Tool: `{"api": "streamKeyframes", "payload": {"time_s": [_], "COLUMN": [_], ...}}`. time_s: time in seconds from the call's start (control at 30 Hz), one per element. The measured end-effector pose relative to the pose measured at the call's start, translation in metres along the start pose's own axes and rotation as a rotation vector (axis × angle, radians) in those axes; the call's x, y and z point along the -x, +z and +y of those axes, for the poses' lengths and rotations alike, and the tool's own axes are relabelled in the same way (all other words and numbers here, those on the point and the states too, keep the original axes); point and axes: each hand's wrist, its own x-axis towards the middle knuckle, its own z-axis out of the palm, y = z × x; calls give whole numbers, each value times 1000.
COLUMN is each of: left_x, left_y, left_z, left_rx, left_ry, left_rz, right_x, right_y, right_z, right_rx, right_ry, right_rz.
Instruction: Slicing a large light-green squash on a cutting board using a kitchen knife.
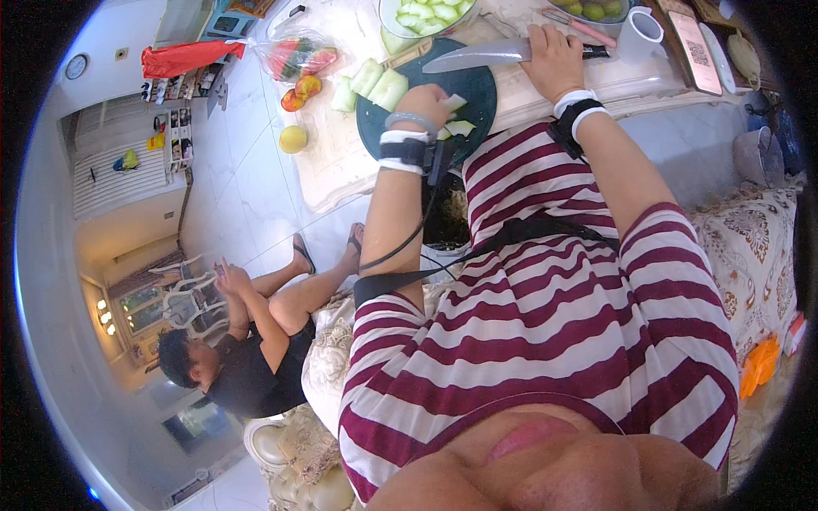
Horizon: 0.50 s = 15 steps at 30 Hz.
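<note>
My right hand is closed around the black handle end of a large kitchen knife, whose wide blade points left over a round dark green cutting board. My left hand rests above the board with a pale green piece of peeled melon or gourd in its fingers. Beside that hand, cut chunks lie on the board. Larger peeled pieces sit at the board's left edge, one pale piece lying further left. My left palm and fingertips are partly hidden.
Beyond the board stands a bowl of pale green chunks. A pink-handled tool, a white cup and a phone are at right. Bagged fruit and a yellow fruit lie left. A seated person is nearby.
</note>
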Motion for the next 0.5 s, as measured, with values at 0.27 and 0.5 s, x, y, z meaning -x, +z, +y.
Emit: {"api": "streamKeyframes", "payload": {"time_s": [0.27, 0.5], "left_x": [-15, 20], "left_y": [-98, -68], "left_z": [-18, -60], "left_rx": [325, -25], "left_ry": [14, -75], "left_rz": [481, 275], "right_x": [-1, -1], "right_y": [1, -5], "right_z": [-4, -6], "right_rx": [48, 22], "right_ry": [16, 61], "right_rz": [72, -132]}}
